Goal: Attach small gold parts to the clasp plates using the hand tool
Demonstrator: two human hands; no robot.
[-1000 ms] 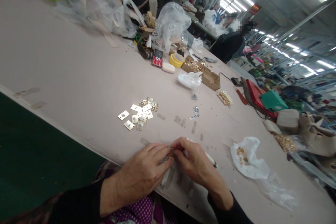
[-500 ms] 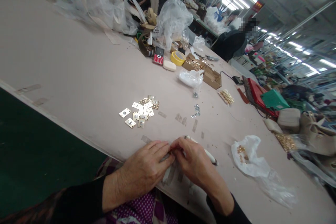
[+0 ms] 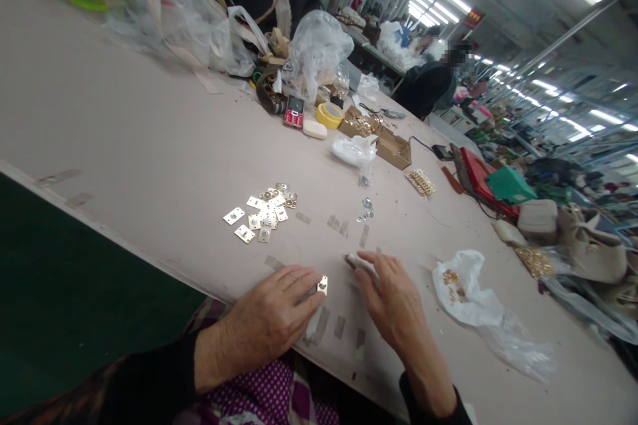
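My left hand [image 3: 274,312] rests by the table's near edge, its fingertips closed on a small gold metal plate [image 3: 323,285] with a round silvery piece at its middle. To the right, my right hand [image 3: 396,302] has its thumb and fingers around a slim white rod-shaped tool [image 3: 366,266]; one end sticks out toward the left, the rest is under the hand. Beyond my left hand lies a loose pile of similar gold plates [image 3: 269,218]. Several small silvery round pieces [image 3: 367,206] lie farther out on the table [image 3: 164,153].
A white plastic bag [image 3: 468,305] with gold pieces lies at right. Farther back are a small cardboard box [image 3: 393,148], yellow tape [image 3: 329,115], a red phone [image 3: 294,112] and a clear bag [image 3: 354,150]. A green box [image 3: 510,185] and beige bags [image 3: 588,239] line the right.
My right hand has left my left hand and moved right onto the white tool. The gold plate in my left fingers now shows. The view has shifted slightly.
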